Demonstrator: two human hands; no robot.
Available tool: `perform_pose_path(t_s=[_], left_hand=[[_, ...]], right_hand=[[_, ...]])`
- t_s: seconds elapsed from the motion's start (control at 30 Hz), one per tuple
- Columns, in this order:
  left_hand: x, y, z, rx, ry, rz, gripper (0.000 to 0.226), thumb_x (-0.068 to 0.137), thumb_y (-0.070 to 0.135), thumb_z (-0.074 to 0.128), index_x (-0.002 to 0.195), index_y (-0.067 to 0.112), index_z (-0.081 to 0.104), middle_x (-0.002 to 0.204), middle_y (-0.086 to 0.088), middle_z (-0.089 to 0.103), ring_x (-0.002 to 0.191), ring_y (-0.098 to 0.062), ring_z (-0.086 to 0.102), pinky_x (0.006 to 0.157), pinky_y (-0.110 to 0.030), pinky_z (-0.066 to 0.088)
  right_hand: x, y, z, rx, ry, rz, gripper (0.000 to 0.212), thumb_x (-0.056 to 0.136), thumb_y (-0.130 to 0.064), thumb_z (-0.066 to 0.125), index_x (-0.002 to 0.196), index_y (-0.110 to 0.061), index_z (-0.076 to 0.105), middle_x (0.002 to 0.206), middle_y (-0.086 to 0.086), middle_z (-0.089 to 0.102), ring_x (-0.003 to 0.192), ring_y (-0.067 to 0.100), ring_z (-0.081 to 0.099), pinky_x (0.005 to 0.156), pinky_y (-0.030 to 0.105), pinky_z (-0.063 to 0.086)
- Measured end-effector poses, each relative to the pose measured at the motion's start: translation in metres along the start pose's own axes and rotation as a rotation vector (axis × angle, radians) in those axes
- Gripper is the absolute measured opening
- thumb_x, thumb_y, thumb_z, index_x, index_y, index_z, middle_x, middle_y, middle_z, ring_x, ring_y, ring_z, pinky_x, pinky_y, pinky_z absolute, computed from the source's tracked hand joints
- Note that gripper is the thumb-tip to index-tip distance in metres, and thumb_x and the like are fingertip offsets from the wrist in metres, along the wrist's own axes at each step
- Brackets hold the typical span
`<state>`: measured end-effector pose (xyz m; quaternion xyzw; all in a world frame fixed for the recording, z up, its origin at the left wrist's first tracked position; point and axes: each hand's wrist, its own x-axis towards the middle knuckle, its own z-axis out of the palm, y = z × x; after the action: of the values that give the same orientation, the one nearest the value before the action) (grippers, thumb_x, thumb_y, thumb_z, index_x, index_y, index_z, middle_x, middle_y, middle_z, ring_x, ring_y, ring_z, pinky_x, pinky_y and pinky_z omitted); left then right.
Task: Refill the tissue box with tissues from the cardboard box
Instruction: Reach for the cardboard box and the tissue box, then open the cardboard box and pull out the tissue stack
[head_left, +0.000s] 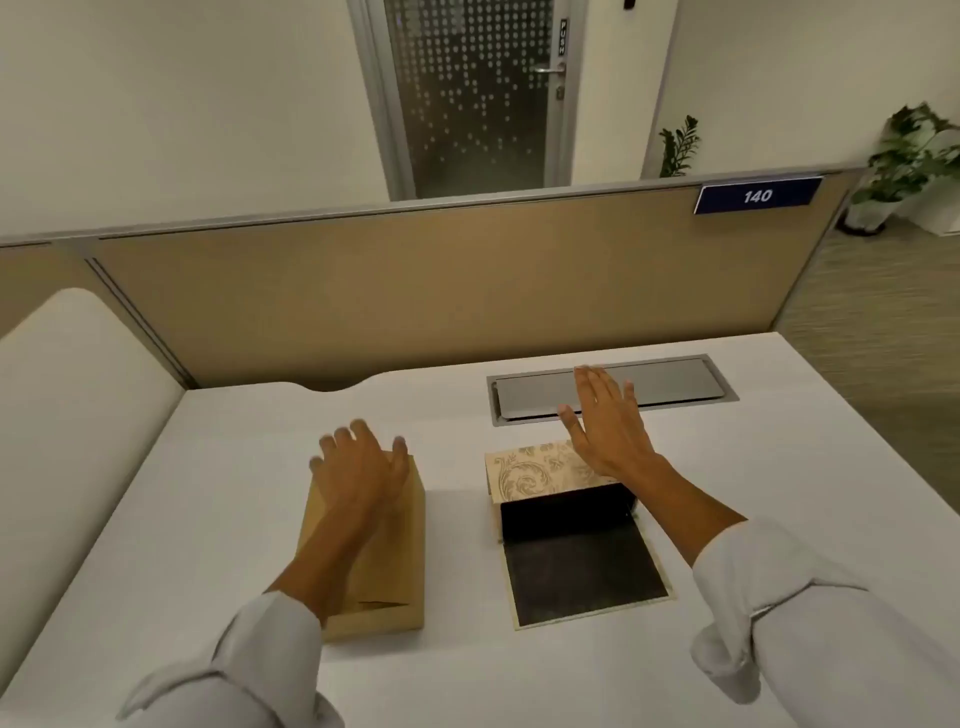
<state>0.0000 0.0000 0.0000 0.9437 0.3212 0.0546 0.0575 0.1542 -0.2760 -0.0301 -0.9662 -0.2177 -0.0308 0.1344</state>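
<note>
A plain brown cardboard box (392, 561) lies closed on the white desk, left of centre. My left hand (358, 467) hovers over or rests on its far end, fingers spread, holding nothing. To the right stands the tissue box (530, 475), beige with a leaf pattern, its side opened toward me and its dark inside showing. Its black-lined flap (582, 577) lies flat on the desk in front of it. My right hand (605, 423) is flat and open above the tissue box's far right corner. No tissues are visible.
A grey metal cable hatch (675, 382) is set into the desk (208, 493) behind the tissue box. A tan partition (415, 291) with a "140" sign closes the far edge. A white cushioned panel (67, 395) borders the left side.
</note>
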Motion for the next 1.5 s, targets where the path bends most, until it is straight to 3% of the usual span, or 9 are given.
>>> perform_pose_path(t_s=[0.17,0.33,0.53,0.8,0.9,1.07,1.27,1.4,1.5], left_hand=[[-0.039,-0.018,0.023,-0.185,-0.257,-0.197,0.078,0.086,0.059,0.055,0.135,0.001,0.039,0.135,-0.019,0.053,0.119,-0.037,0.054,0.095,-0.047,0.048],[-0.05,-0.021,0.017,-0.496,-0.213,-0.209,0.052,0.092,0.046,0.056,0.119,0.002,0.051,0.115,-0.017,0.063,0.101,-0.03,0.062,0.084,-0.04,0.051],[-0.078,-0.003,0.011,-0.745,-0.256,0.196,0.019,0.097,0.036,0.051,0.084,0.023,0.055,0.065,0.004,0.058,0.056,-0.008,0.057,0.053,-0.019,0.048],[-0.068,-0.063,0.03,-0.372,-0.219,0.445,0.031,0.101,0.03,0.037,0.103,0.012,0.063,0.102,-0.007,0.069,0.091,-0.019,0.061,0.088,-0.039,0.051],[-0.059,-0.088,0.034,0.0,-0.196,0.364,0.042,0.101,0.04,0.029,0.122,0.015,0.056,0.127,-0.005,0.061,0.121,-0.023,0.05,0.112,-0.041,0.034],[-0.044,-0.123,0.036,0.038,-0.303,0.242,0.045,0.103,0.04,0.027,0.134,0.018,0.049,0.141,-0.008,0.05,0.132,-0.028,0.041,0.117,-0.045,0.025],[-0.04,-0.144,0.023,-0.721,-0.187,-0.023,0.029,0.097,0.028,0.055,0.075,0.015,0.07,0.085,-0.001,0.072,0.079,-0.011,0.064,0.065,-0.024,0.046],[-0.031,-0.156,0.024,-0.828,-0.356,-0.114,0.035,0.081,0.016,0.074,0.054,0.0,0.058,0.099,0.003,0.071,0.098,-0.006,0.063,0.064,-0.01,0.044],[-0.035,-0.168,0.021,-0.756,-0.549,0.04,0.017,0.069,0.017,0.079,0.075,0.008,0.066,0.098,-0.002,0.071,0.113,-0.003,0.06,0.083,-0.015,0.049]], right_hand=[[0.001,-0.054,-0.018,0.183,0.011,-0.188,0.053,0.099,-0.046,0.035,0.135,-0.012,0.054,0.134,0.012,0.061,0.123,0.031,0.054,0.102,0.046,0.041],[0.0,-0.127,-0.015,0.266,-0.162,-0.394,0.048,0.101,-0.048,0.032,0.135,-0.02,0.053,0.141,0.003,0.056,0.127,0.021,0.05,0.104,0.041,0.04],[-0.003,-0.22,-0.007,0.421,-0.409,-0.496,0.033,0.099,-0.03,0.042,0.122,-0.018,0.062,0.122,0.006,0.068,0.104,0.022,0.062,0.089,0.034,0.052],[-0.026,-0.231,0.041,0.177,-0.601,-0.236,0.021,0.091,-0.008,0.056,0.106,-0.002,0.069,0.105,0.018,0.068,0.093,0.032,0.065,0.086,0.04,0.056],[-0.029,-0.23,0.047,0.082,-0.597,-0.246,0.022,0.087,-0.003,0.058,0.106,-0.002,0.068,0.104,0.018,0.066,0.09,0.033,0.064,0.076,0.038,0.056],[-0.041,-0.234,0.061,-0.122,-0.503,-0.437,0.022,0.086,-0.004,0.052,0.103,-0.007,0.067,0.106,0.013,0.067,0.093,0.03,0.062,0.071,0.037,0.05],[-0.054,-0.24,0.077,0.064,-0.343,-0.468,0.057,0.097,-0.012,0.04,0.153,-0.01,0.027,0.162,0.008,0.023,0.141,0.029,0.033,0.116,0.04,0.033],[-0.026,-0.253,0.07,0.17,-0.552,-0.346,0.069,0.099,-0.018,0.045,0.156,-0.021,0.007,0.164,-0.002,-0.015,0.124,0.023,0.052,0.096,0.029,0.051],[0.004,-0.257,0.069,0.156,-0.681,-0.318,0.07,0.1,-0.017,0.044,0.156,-0.019,0.002,0.163,-0.001,-0.02,0.146,0.032,0.028,0.108,0.033,0.042]])
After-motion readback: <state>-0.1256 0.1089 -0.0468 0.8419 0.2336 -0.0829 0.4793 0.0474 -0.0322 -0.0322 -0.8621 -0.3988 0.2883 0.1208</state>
